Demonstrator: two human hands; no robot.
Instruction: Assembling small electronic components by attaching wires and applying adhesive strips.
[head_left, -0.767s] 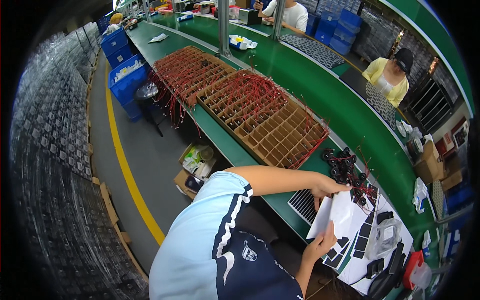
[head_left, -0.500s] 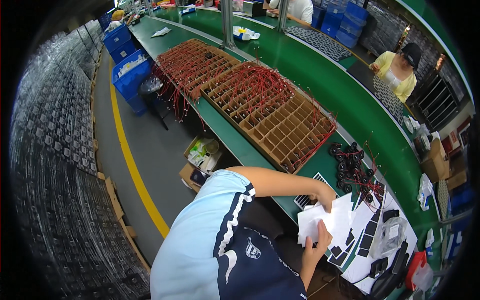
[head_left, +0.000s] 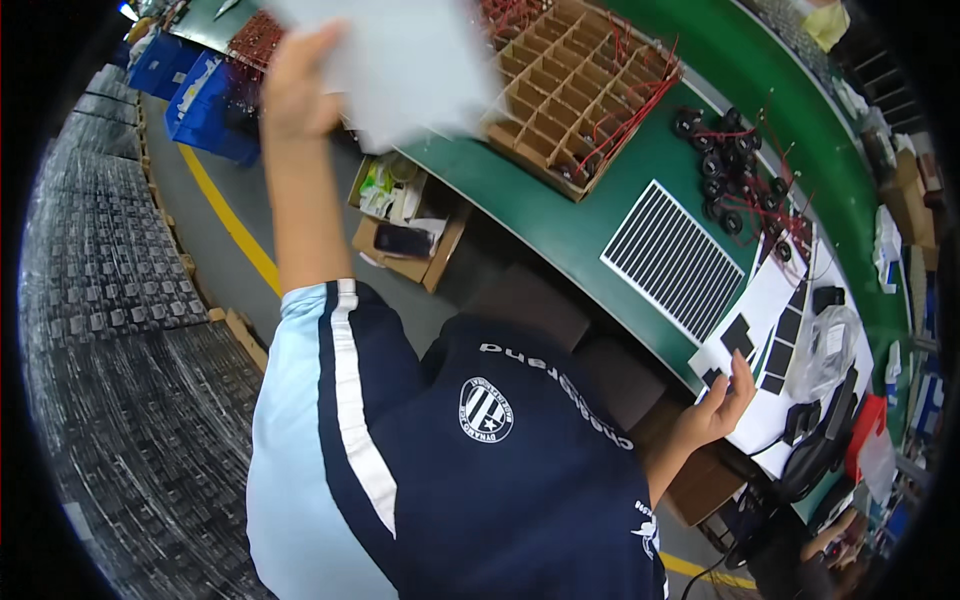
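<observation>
My left hand (head_left: 298,90), raised at the upper left, grips white paper sheets (head_left: 405,75) by one edge; motion blurs them, and they cover part of the bench behind. My right hand (head_left: 718,408) is held at the bench's near edge with fingers apart and nothing in it. Just beyond that hand lie white backing sheets with black rectangular pieces (head_left: 780,352). A white sheet with rows of black strips (head_left: 672,262) rests flat on the green bench, between the two hands.
A divided cardboard tray (head_left: 560,85) with red-wired parts stands on the bench (head_left: 500,180). Black round parts with red wires (head_left: 725,165) are heaped to its right. A clear plastic bag (head_left: 825,345) lies at right. Open cardboard boxes (head_left: 440,250) and blue bins (head_left: 210,110) stand off the bench's near side.
My left hand has swung up and left from the bench with the white sheets, uncovering the black-striped sheet. My right hand has come away from the paper, toward the right. The view has shifted too.
</observation>
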